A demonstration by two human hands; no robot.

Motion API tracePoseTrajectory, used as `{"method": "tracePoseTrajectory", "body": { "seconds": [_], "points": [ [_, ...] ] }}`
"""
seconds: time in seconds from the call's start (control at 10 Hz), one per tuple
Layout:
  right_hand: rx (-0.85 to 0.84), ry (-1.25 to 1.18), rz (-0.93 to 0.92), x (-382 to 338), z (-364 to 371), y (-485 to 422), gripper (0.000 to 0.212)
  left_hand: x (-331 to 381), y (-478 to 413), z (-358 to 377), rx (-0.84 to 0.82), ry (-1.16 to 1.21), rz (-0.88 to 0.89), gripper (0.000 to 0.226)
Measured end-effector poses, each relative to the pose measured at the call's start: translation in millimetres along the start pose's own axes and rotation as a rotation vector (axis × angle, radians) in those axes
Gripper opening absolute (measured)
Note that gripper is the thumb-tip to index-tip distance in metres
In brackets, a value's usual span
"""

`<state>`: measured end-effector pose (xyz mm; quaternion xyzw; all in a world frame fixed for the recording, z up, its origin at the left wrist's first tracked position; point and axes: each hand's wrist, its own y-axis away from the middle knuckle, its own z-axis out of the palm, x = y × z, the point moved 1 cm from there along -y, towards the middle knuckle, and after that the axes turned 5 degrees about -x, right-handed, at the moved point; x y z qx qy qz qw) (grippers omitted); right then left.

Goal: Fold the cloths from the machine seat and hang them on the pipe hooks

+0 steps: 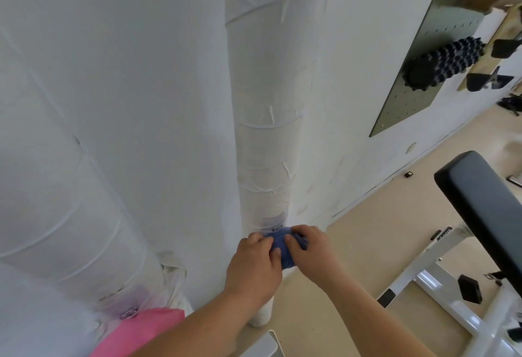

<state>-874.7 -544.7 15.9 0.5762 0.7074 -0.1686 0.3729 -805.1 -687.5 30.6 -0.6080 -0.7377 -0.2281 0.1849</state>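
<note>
A bunched blue cloth (285, 248) is pressed against the narrow white wrapped pipe (265, 145), just below a small metal hook (278, 226) on it. My left hand (254, 265) grips the cloth's left side and my right hand (309, 252) grips its right side; most of the cloth is hidden under my fingers. A pink cloth (141, 331) hangs from another metal hook (130, 313) on the wide white pipe (70, 187) at the lower left.
A black padded seat (483, 207) on a white machine frame (440, 280) stands to the right. A grey pegboard (423, 74) on the wall holds a black spiked roller (443, 63). Beige floor (367, 232) lies between the pipe and the machine.
</note>
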Motion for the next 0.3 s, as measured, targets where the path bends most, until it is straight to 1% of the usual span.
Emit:
{"method": "tracePoseTrajectory", "body": {
  "seconds": [0.1, 0.2, 0.3],
  "points": [
    [0.054, 0.012, -0.053, -2, -3, 5, 0.022, 6, 3, -9, 0.033, -0.029, 0.017, 0.023],
    [0.048, -0.007, -0.056, -3, -5, 8, 0.025, 5, 5, -14, 0.052, -0.009, 0.014, 0.019],
    [0.052, -0.025, -0.040, -7, -10, 13, 0.026, 4, 10, -19, 0.083, 0.020, 0.035, 0.021]
  ]
}}
